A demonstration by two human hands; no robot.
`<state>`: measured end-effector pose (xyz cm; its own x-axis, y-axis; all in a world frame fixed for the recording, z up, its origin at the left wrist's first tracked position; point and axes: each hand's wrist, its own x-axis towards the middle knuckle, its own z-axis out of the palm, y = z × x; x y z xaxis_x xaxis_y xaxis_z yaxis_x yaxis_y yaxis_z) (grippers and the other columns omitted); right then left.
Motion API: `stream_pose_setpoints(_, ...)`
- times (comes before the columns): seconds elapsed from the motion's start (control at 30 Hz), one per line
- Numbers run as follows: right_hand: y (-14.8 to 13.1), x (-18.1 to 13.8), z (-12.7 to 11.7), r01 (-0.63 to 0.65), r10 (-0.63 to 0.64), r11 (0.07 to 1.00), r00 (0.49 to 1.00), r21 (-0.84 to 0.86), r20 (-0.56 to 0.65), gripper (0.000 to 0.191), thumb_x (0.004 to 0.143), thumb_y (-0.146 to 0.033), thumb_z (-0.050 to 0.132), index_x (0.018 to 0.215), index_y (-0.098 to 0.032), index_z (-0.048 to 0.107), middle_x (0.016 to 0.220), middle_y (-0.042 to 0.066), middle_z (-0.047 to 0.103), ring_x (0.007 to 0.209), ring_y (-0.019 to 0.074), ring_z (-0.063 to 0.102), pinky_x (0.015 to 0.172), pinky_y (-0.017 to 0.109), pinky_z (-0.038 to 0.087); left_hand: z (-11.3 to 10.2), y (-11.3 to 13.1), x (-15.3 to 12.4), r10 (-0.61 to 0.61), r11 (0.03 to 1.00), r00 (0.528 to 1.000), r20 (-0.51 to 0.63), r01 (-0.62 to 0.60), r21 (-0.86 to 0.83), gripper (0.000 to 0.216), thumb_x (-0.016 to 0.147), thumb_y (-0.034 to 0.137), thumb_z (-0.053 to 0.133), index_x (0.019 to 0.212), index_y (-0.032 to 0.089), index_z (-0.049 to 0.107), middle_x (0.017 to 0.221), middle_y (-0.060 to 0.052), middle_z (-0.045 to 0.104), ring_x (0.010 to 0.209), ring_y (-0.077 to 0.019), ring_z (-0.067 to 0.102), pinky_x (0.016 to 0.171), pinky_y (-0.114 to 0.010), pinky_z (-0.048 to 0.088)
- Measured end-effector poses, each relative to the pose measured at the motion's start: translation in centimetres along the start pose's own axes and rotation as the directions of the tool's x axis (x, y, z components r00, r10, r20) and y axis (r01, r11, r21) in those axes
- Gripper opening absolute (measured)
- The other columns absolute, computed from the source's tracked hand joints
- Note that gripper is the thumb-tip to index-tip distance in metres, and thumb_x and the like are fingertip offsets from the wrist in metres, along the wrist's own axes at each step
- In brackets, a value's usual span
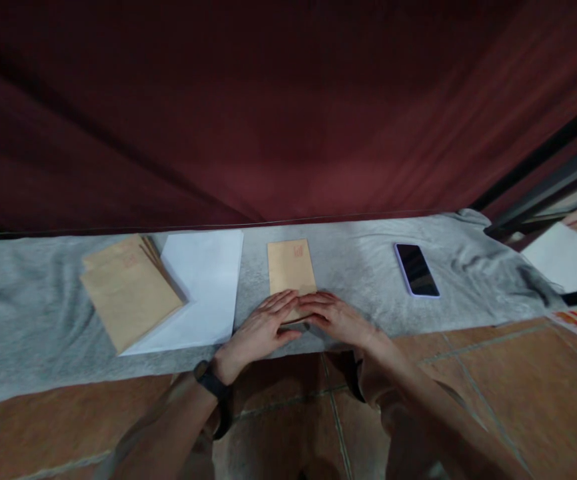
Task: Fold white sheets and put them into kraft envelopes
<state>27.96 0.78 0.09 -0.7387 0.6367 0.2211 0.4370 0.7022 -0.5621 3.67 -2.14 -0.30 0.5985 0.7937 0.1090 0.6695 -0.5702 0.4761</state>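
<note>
A brown paper envelope (pixel 288 265) with a small red print at its upper right corner lies on the grey cloth in front of me. Both my hands are at its near end. My left hand (pixel 263 325) is closed on the left side of that end, fingers over the top and thumb at the near edge. On the right side, my right hand (pixel 336 319) grips the same end, its fingertips close to those of my left. The near edge looks slightly raised between the thumbs. My fingers hide part of the envelope.
Left of the envelope, white paper sheets (pixel 206 280) lie partly under a stack of brown envelopes (pixel 133 287). A phone in a purple case (pixel 418 270) rests on the grey cloth (pixel 353 257) at right. Dark red fabric (pixel 268 133) hangs behind; floor tiles (pixel 493 373) are in front.
</note>
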Motion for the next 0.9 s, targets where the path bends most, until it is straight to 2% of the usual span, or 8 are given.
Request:
stream_pose_setpoints(0.1,0.1,0.1,0.1,-0.02,0.021,1.0,0.999,0.017,-0.036,0.029,0.095,-0.013,0.06,0.12,-0.023,0.07,0.128,0.006,0.07,0.123,0.0179,0.062,0.109,0.038,0.047,0.2,0.0,0.0,0.004,1.0,0.999,-0.046,-0.004,-0.018,0.048,0.099,0.036,0.055,0.146,0.026,0.049,0.153,-0.007,0.052,0.142,-0.0198,0.046,0.12,-0.042,0.039)
stream_pose_setpoints(0.23,0.0,0.1,0.5,-0.059,0.058,0.998,0.997,-0.018,-0.047,0.033,0.094,-0.008,0.055,0.121,-0.023,0.068,0.126,0.006,0.07,0.121,0.0184,0.063,0.107,0.039,0.048,0.8,0.1,0.1,0.0,1.0,0.995,-0.104,-0.002,-0.019,0.041,0.101,0.027,0.049,0.142,0.025,0.054,0.151,-0.006,0.054,0.142,-0.0198,0.046,0.118,-0.044,0.042)
stream_pose_setpoints(0.5,-0.2,0.0,0.5,-0.06,0.057,0.991,0.998,-0.119,-0.026,0.032,0.097,-0.011,0.05,0.122,-0.022,0.066,0.128,0.007,0.068,0.123,0.0198,0.061,0.11,0.042,0.046,1.8,0.3,0.0,-0.013,0.996,0.99,-0.142,0.025,0.082,0.047,0.101,0.012,0.035,0.144,0.02,0.051,0.149,-0.009,0.055,0.141,-0.0189,0.048,0.117,-0.042,0.044)
stream_pose_setpoints(0.6,-1.1,-0.2,1.0,-0.064,0.053,0.979,0.997,-0.192,-0.065,0.037,0.098,-0.012,0.049,0.13,-0.02,0.064,0.131,0.009,0.067,0.125,0.021,0.059,0.113,0.044,0.045,2.5,0.4,-0.2,-0.036,0.988,0.987,-0.156,0.059,0.144,0.051,0.099,0.01,0.035,0.148,0.017,0.046,0.152,-0.011,0.052,0.144,-0.0203,0.044,0.118,-0.043,0.041)
stream_pose_setpoints(0.7,-3.2,-0.5,2.5,-0.097,0.065,0.97,0.987,-0.221,-0.147,0.044,0.101,-0.02,0.045,0.144,-0.017,0.053,0.143,0.011,0.06,0.135,0.0218,0.052,0.117,0.043,0.043,2.9,0.5,-0.5,-0.106,0.966,0.975,-0.193,0.147,0.214,0.057,0.096,0.009,0.036,0.153,0.014,0.037,0.157,-0.013,0.045,0.149,-0.023,0.036,0.121,-0.046,0.036)
stream_pose_setpoints(0.8,-5.4,-1.1,4.5,-0.054,0.028,0.971,0.993,-0.233,-0.112,0.055,0.104,-0.034,0.045,0.152,-0.009,0.04,0.155,0.015,0.047,0.146,0.0221,0.04,0.121,0.041,0.038,3.0,0.7,-0.9,-0.18,0.934,0.958,-0.224,0.238,0.268,0.064,0.094,0.008,0.036,0.157,0.012,0.029,0.162,-0.015,0.037,0.153,-0.0242,0.028,0.123,-0.047,0.033)
stream_pose_setpoints(0.9,-6.5,-1.8,6.0,-0.058,0.024,0.947,0.994,-0.317,-0.11,0.07,0.102,-0.044,0.048,0.155,-0.003,0.032,0.16,0.019,0.037,0.151,0.026,0.031,0.124,0.044,0.034,2.9,0.8,-0.9,-0.228,0.906,0.944,-0.239,0.296,0.304,0.062,0.095,0.011,0.034,0.157,0.01,0.029,0.163,-0.016,0.033,0.153,-0.0247,0.026,0.123,-0.046,0.033)
